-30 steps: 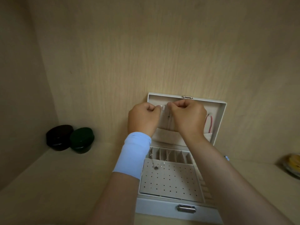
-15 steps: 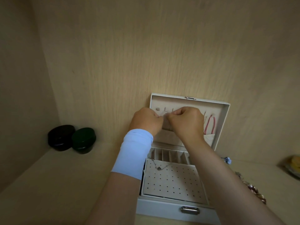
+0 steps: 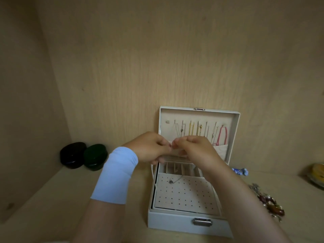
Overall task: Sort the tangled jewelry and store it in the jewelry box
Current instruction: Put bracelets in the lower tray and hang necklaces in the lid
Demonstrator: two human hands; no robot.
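A white jewelry box (image 3: 177, 222) stands open on the shelf, its lid (image 3: 236, 130) upright. Several thin chains (image 3: 191, 128) and a pink cord (image 3: 222, 135) hang from hooks inside the lid. My left hand (image 3: 149, 148) and my right hand (image 3: 196, 151) meet fingertip to fingertip in front of the lid's lower pocket, each pinching something very fine. A small silver pendant (image 3: 171, 181) lies on the perforated tray, and its thin chain runs up toward my hands. Whether my fingers hold its ends is hard to see.
A tangled heap of jewelry (image 3: 270, 202) lies right of the box, with a blue beaded piece (image 3: 240, 171) behind it. A black case (image 3: 72, 155) and a green case (image 3: 95, 156) sit at the back left. A dish (image 3: 317, 174) is at the right edge.
Both hands have come down from the hooks at the top of the lid to its lower edge, uncovering the hanging chains. The pendant has shifted slightly on the tray.
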